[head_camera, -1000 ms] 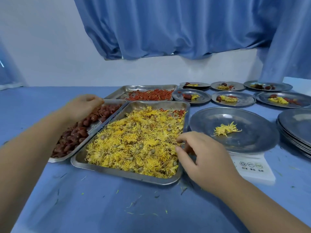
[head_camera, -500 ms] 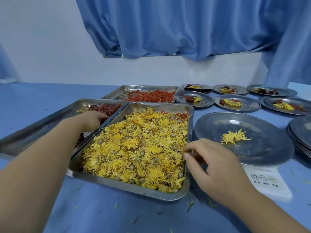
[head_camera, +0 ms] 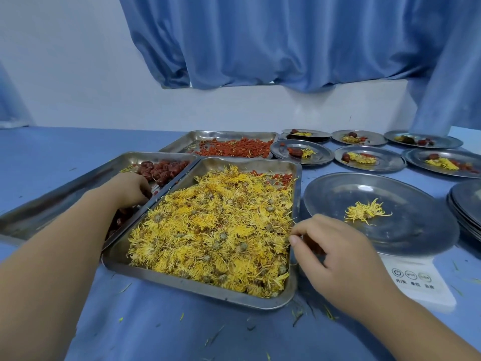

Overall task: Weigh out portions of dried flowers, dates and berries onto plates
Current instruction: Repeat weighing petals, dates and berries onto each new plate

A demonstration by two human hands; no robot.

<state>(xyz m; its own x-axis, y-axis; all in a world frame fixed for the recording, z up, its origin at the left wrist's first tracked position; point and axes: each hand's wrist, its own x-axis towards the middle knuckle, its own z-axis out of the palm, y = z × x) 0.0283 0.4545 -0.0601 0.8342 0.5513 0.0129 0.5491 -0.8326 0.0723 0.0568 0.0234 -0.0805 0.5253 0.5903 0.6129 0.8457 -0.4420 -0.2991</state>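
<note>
The dried flowers (head_camera: 216,230) lie as a thick, stringy yellow heap filling the front tray (head_camera: 197,289) on the bench (head_camera: 65,152), with a small tuft (head_camera: 364,213) on the plate (head_camera: 338,194) beside it. Since a second ago the left hand (head_camera: 130,187) has dipped curled fingers among the dates (head_camera: 164,169), while the right hand (head_camera: 335,248) stays curled at the tray's rim. What either holds cannot be told.

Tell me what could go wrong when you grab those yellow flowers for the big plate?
Petals could drop: the right hand pinches dried flowers at the edge of the flower tray, and bits already litter the table. Some red berries lie mixed into that tray's far corner and might sneak into a portion. The plate overhangs the small scale; a bump on its rim might tip it.
</note>
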